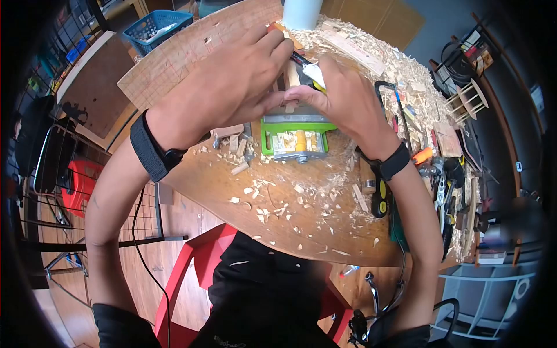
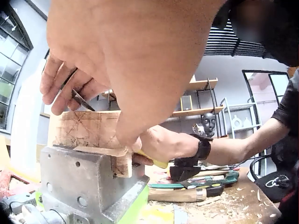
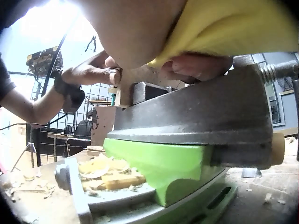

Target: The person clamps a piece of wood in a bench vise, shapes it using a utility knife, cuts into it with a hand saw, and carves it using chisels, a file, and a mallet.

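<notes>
A grey vise with a green base (image 1: pixel 267 139) holds a pencil-marked wood piece (image 2: pixel 86 128) upright between its jaws. My left hand (image 1: pixel 232 78) arches over the wood, fingers curled around a thin dark blade (image 2: pixel 83 101), thumb against the wood's near end. From the right, my right hand (image 1: pixel 354 101) grips a yellow thing (image 3: pixel 233 28), its thumb meeting the left thumb at the wood. A white part (image 1: pixel 314 73) shows beside the right fingers. Whether blade and yellow thing are one tool, I cannot tell.
Shavings and offcuts (image 1: pixel 238 145) lie around the vise. Right of it are a wooden-handled tool (image 1: pixel 366 177), an orange-handled tool (image 1: pixel 422 155) and several others. A marked board (image 1: pixel 174 64) and blue basket (image 1: pixel 156 29) stand back left; a white cylinder (image 1: pixel 301 13) stands behind.
</notes>
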A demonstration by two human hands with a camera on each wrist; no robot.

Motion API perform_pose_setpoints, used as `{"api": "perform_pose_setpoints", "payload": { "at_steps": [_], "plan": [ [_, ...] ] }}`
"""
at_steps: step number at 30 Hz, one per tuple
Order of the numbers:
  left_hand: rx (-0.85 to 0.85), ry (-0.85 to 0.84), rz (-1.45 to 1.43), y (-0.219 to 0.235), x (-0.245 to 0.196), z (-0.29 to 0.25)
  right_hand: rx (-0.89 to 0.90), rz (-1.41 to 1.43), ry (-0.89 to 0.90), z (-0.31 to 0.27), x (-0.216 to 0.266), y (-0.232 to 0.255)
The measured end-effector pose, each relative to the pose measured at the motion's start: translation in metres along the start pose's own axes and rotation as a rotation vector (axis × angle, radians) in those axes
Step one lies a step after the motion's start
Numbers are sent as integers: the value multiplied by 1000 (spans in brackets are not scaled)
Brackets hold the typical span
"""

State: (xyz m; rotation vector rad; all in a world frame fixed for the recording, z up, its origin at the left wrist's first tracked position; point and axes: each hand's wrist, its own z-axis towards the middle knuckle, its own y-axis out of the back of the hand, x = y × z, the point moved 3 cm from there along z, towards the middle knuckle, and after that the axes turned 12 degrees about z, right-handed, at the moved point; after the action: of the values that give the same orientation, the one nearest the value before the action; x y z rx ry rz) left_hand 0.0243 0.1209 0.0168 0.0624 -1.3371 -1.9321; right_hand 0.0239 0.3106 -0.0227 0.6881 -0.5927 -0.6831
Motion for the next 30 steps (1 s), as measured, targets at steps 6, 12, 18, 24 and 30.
{"api": "perform_pose_setpoints", "payload": {
  "at_steps": [6, 12, 18, 24, 30],
  "plan": [
    [9, -3, 37, 7, -3, 4, 91, 88, -35, 0, -4, -6],
    [-51, -70, 39, 9, 0, 10, 44, 143, -42, -9, 9, -6],
    [17, -141, 42, 15, 4, 19, 26, 292, -163, -14, 18, -7],
    [21, -144, 14, 16, 2, 21, -90, 235, -154, -19, 21, -14],
    [165, -141, 22, 15, 5, 26, -121, 201, -164, -22, 27, -12]
  ]
}}
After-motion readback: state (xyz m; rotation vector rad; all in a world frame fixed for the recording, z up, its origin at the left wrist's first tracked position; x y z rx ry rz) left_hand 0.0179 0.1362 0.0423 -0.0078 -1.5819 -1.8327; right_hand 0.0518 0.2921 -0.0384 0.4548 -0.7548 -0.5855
